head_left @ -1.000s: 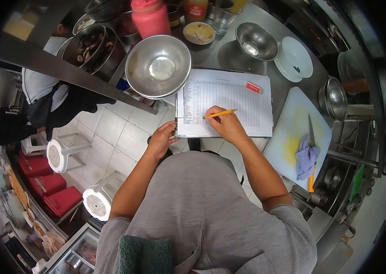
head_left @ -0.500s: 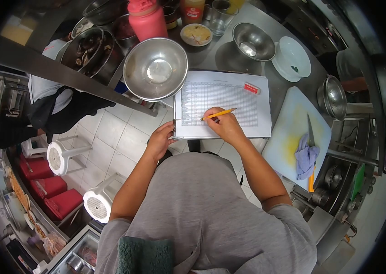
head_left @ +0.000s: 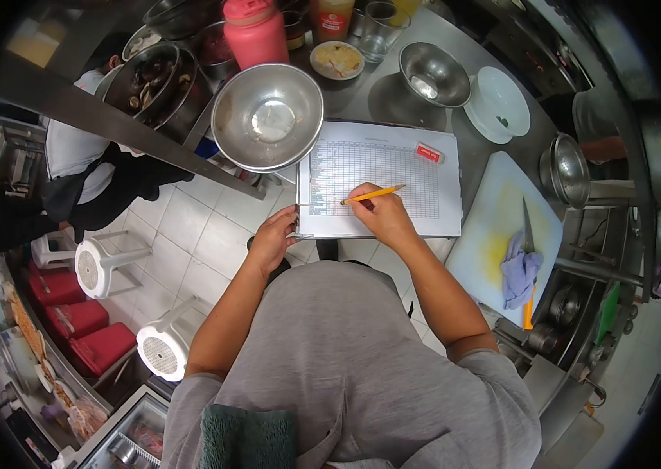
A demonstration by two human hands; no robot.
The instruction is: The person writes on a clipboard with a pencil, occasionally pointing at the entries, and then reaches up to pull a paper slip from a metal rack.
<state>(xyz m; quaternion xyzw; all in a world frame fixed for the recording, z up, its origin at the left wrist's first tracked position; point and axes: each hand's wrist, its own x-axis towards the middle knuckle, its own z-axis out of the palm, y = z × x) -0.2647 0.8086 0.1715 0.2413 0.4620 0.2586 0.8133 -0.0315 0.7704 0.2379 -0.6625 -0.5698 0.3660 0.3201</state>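
Observation:
A printed sheet with a table grid (head_left: 416, 187) lies on a clipboard (head_left: 393, 236) at the near edge of the steel counter. My right hand (head_left: 377, 215) is closed around a yellow pencil (head_left: 381, 192), and its lower end points at the left columns of the grid. With its fingers, my left hand (head_left: 274, 238) grips the clipboard's lower left corner. A red and white eraser (head_left: 429, 152) rests on the sheet's upper right part. Beside the sheet's upper left corner sits a steel bowl (head_left: 256, 105).
On the right, a white cutting board (head_left: 475, 234) carries a knife (head_left: 528, 223) and a purple cloth (head_left: 520, 270). A pink bottle (head_left: 256, 35), a steel bowl (head_left: 434, 74) and white bowls (head_left: 502, 98) stand farther back. White stools (head_left: 96, 268) and another person (head_left: 84, 156) are left.
My hands keep nearly the same places. The pencil's lower end has shifted very slightly left over the sheet; the view has tilted a little.

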